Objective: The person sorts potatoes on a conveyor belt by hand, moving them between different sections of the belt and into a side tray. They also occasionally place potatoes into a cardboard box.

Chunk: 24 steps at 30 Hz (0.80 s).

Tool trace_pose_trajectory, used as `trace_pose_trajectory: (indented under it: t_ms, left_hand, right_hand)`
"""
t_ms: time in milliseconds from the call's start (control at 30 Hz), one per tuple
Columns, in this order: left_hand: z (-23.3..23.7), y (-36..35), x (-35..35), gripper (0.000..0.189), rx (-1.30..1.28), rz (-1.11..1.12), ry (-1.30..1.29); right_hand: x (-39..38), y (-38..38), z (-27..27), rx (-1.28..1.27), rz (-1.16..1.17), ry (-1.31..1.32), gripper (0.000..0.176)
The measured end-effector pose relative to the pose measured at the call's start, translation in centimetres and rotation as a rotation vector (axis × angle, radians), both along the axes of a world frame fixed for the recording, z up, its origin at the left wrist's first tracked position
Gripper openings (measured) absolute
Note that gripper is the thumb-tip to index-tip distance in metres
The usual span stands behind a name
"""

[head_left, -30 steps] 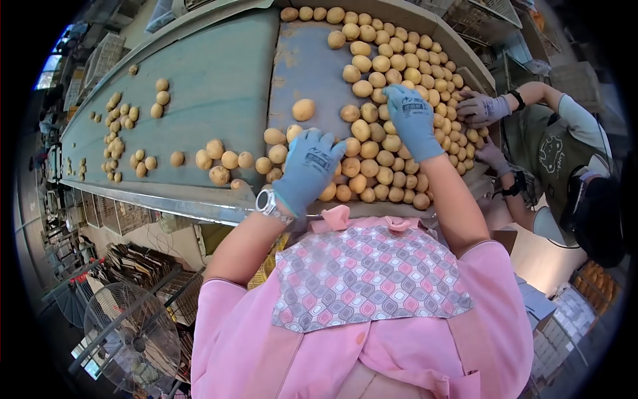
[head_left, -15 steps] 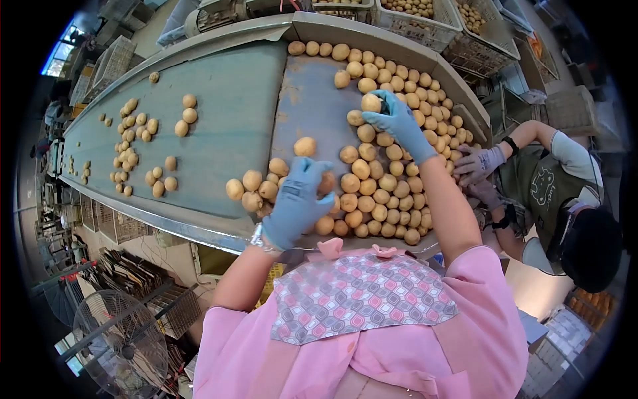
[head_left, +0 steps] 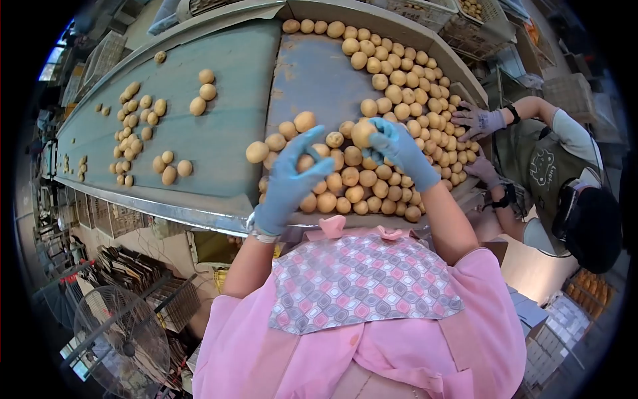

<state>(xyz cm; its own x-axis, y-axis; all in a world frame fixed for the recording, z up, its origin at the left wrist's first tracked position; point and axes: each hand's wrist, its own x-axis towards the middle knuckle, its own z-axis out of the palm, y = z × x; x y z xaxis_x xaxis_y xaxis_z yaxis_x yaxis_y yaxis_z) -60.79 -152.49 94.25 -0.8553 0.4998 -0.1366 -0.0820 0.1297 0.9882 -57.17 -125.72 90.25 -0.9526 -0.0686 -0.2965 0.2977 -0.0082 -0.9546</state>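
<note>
My left hand (head_left: 292, 178), in a blue glove, has its fingers spread over several round tan fruits at the near edge of the metal tray (head_left: 312, 73). Whether its fingers touch the fruit beneath is hard to tell. To its right, my right hand (head_left: 397, 149), gloved in blue too, pinches one round fruit (head_left: 362, 133) between thumb and fingers, above the pile. Many similar fruits (head_left: 399, 93) cover the right side of the tray. A green conveyor belt (head_left: 226, 143) on the left carries scattered groups of them.
A co-worker's gloved hands (head_left: 480, 121) rest at the tray's right end. Crates (head_left: 425, 13) of fruit stand beyond the far rim. A metal rail (head_left: 166, 209) runs along the belt's near side. A fan (head_left: 129, 342) is at lower left.
My right hand has moved nearer to me, with a fruit in its fingers. My left hand has opened and the fruit at its fingertips is gone. Fruits on the belt have shifted slightly right.
</note>
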Motion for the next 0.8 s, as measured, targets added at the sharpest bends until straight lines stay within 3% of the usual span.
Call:
trace_pose_trajectory:
  t_ms: [33, 67, 133, 167, 233, 333, 367, 467, 567, 633, 667, 700, 800]
  left_hand:
    - [0.2, 0.7, 0.5, 0.048, -0.097, -0.047, 0.232]
    - [0.3, 0.8, 0.8, 0.053, -0.192, -0.093, 0.465]
    - [-1.0, 0.4, 0.7, 0.057, -0.155, -0.097, 0.575]
    - [-1.4, 0.4, 0.4, 0.059, -0.135, -0.103, 0.631]
    - [-0.9, -0.4, 0.4, 0.061, -0.026, -0.084, 0.533]
    - [-0.5, -1.7, 0.4, 0.064, 0.047, -0.050, 0.406]
    - [-0.5, -2.1, 0.0, 0.065, 0.059, -0.039, 0.375]
    - [0.0, -3.3, -0.8, 0.064, 0.001, -0.030, 0.429]
    - [1.2, -3.8, -1.3, 0.061, -0.163, -0.247, 0.565]
    - [1.8, -5.1, -1.5, 0.057, -0.343, -0.272, 0.527]
    - [2.1, -5.8, -1.7, 0.056, -0.435, -0.281, 0.514]
    - [1.9, -6.9, -2.2, 0.050, -0.476, -0.154, 0.499]
    - [2.3, -10.1, -4.3, 0.039, -0.284, 0.247, 0.470]
  right_hand:
    - [0.8, -1.8, 0.9, 0.219, -0.022, 0.211, 0.039]
    - [1.3, -3.1, 1.3, 0.266, 0.031, 0.154, 0.038]
    - [2.2, -5.1, 3.5, 0.499, 0.037, 0.206, 0.035]
    - [2.6, -5.4, 3.8, 0.382, -0.044, 0.201, 0.032]
    - [3.4, -5.7, 4.2, 0.154, -0.212, 0.184, 0.026]
    - [4.8, -4.8, 1.7, 0.323, -0.289, 0.259, 0.019]
    - [5.4, -5.0, 0.8, 0.445, -0.218, 0.328, 0.017]
    - [6.8, -6.2, -0.3, 0.414, -0.090, 0.130, 0.022]
    - [4.7, -10.8, 2.7, -0.223, -0.347, -0.111, 0.030]
    - [4.0, -11.7, 2.9, -0.299, -0.177, -0.184, 0.034]
    - [3.8, -11.2, 2.1, -0.170, 0.068, -0.192, 0.035]
    - [3.5, -10.9, 1.9, 0.099, 0.136, -0.105, 0.032]
    - [3.0, -8.5, -0.7, 0.864, 0.120, 0.131, 0.031]
